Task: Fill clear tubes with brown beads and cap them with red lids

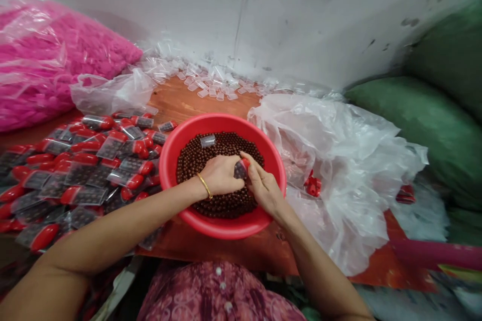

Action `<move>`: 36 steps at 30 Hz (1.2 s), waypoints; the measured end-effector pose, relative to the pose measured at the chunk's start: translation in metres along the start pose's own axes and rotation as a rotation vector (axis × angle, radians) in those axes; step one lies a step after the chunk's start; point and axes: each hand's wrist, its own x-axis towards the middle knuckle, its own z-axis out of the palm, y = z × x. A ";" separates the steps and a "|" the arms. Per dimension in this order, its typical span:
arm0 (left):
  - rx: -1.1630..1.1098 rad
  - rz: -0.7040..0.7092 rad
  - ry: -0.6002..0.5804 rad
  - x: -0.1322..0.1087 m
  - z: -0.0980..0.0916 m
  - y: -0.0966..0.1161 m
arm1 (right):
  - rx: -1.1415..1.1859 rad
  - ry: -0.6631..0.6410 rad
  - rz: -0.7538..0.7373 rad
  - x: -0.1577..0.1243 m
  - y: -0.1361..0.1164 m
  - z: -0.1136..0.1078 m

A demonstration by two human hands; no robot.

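Observation:
A red basin full of small dark brown balls sits on the wooden table in front of me. Over its near half, my left hand, with a gold bangle at the wrist, is closed round a small clear tube filled with balls. My right hand meets it from the right, and its fingers pinch the red cap on the tube's end. One empty clear tube lies on the balls at the far side of the basin.
A heap of filled, red-capped tubes covers the table left of the basin. Loose empty tubes lie along the wall. A crumpled clear bag with red caps lies to the right; a pink bag and green sacks flank the table.

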 end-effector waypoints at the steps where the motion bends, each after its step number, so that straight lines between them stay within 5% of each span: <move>1: 0.014 -0.006 0.001 0.000 0.000 0.000 | -0.116 0.021 -0.024 -0.001 0.000 0.000; 5: -0.017 -0.007 0.006 -0.001 0.005 -0.004 | -0.476 0.041 -0.036 -0.006 -0.004 0.005; 8: -0.106 0.005 0.019 -0.001 0.008 -0.006 | -0.516 0.056 -0.038 -0.007 -0.007 0.008; 11: -0.324 0.023 0.042 -0.001 0.008 -0.004 | -0.208 -0.025 -0.026 -0.004 -0.013 -0.002; 14: -0.532 0.018 0.044 -0.001 0.006 0.001 | 0.193 -0.248 0.062 0.000 -0.020 -0.019; 18: -0.575 0.041 0.033 -0.002 0.002 0.006 | 0.399 -0.404 0.074 0.001 -0.020 -0.033; 21: -0.475 0.044 0.047 -0.002 0.000 0.009 | 0.218 -0.347 -0.018 -0.002 -0.017 -0.034; 27: -0.170 -0.030 0.033 -0.003 0.004 0.011 | -0.542 -0.272 -0.183 -0.006 -0.014 -0.027; 32: -0.029 -0.028 0.021 -0.003 0.007 0.006 | -0.720 -0.286 -0.168 -0.005 -0.006 -0.010; 36: 0.067 0.024 0.013 0.000 0.006 0.003 | -0.770 -0.281 -0.199 -0.002 -0.007 -0.018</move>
